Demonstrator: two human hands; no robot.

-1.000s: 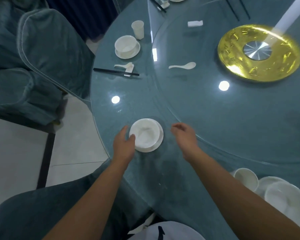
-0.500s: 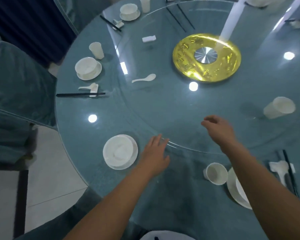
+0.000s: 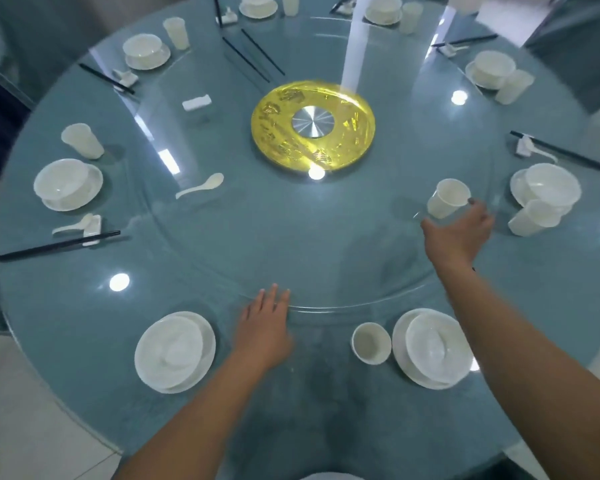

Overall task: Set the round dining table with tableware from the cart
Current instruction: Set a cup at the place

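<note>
Head view, round glass counter (image 3: 84,306) laid with white tableware, right hand (image 3: 459,233) reached to the cup (image 3: 445,199) on the turntable, fingers curled round it, left hand (image 3: 265,329) laid flat, fingers straight, beside a bowl on a plate (image 3: 174,351).

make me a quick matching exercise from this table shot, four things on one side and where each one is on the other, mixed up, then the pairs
Things
1. left hand
2. right hand
3. white ceramic spoon
4. gold round plate with a silver centre

Places
a. middle of the glass turntable
b. alone on the turntable, left of the gold plate
c. flat at the turntable's near edge
d. at the white plastic cup on the turntable

Pairs: 1-c, 2-d, 3-b, 4-a
</note>
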